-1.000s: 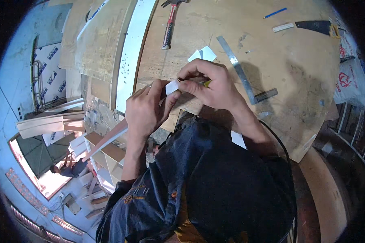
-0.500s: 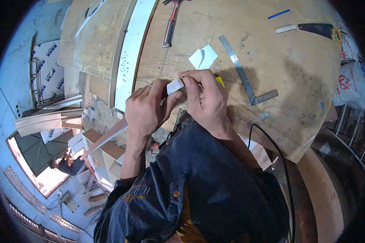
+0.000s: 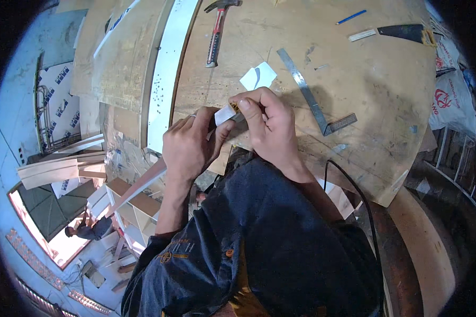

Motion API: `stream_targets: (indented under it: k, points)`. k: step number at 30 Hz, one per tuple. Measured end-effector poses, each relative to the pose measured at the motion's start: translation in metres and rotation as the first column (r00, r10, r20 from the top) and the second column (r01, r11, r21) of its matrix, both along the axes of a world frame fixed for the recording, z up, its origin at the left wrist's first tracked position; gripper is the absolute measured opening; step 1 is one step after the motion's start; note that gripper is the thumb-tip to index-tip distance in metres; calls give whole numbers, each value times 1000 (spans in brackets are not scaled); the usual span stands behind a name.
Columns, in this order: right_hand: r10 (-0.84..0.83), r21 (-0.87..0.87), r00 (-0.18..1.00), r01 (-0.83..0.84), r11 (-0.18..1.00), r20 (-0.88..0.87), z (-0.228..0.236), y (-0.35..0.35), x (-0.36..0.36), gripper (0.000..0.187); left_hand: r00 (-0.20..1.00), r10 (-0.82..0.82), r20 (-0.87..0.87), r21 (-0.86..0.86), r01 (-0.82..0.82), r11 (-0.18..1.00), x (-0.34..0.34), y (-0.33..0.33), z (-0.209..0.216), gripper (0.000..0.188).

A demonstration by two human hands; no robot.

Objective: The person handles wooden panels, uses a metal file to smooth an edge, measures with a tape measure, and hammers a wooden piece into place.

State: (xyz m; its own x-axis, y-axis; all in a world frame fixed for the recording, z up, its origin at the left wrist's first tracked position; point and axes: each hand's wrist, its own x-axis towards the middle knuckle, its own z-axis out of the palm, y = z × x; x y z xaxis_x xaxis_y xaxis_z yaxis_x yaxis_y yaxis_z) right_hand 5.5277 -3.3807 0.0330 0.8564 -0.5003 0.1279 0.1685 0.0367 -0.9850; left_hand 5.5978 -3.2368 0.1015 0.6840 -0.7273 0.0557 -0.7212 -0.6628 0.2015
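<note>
My left hand (image 3: 188,143) is closed round a narrow strip of board (image 3: 225,115) with a white face. Its brownish end sticks out past my left thumb and fingers. The strip lines up with a long pinkish-white length running down to the lower left, though my hand hides the join. At that brownish end, my right hand (image 3: 271,124) has its thumb and bent forefinger pinched together. Whether it holds any small piece there is hidden. Just beyond both hands, a white paper piece with a grey curved mark (image 3: 258,76) lies on the wooden worktop (image 3: 365,111).
A claw hammer (image 3: 214,39) lies beyond the hands. Right of them rest a metal try square (image 3: 308,95), a blue pencil (image 3: 351,17), a handsaw (image 3: 404,35) and a short white strip (image 3: 362,35). A black cable (image 3: 360,195) hangs at the near edge. Another person (image 3: 91,229) stands far left.
The view has shifted slightly, showing more of the hammer. A yellow bit behind my right hand no longer shows. Both hands keep their grip at the strip's end.
</note>
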Motion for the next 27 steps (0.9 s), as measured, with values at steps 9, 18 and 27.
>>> stream_targets:
  k: [9,18,27]
  points:
    - [452,-456,892,-400,795,6,-3,-60,14,45,996,-22,-90,-6,21,1000,-8,1,2,29]
    - [826,-194,562,-808,556,25,-8,-79,36,39,996,-5,-93,0,5,1000,-12,1,3,30]
    - [833,-247,547,-798,550,84,-13,-78,44,33,993,45,-108,38,-41,998,-13,1,6,36]
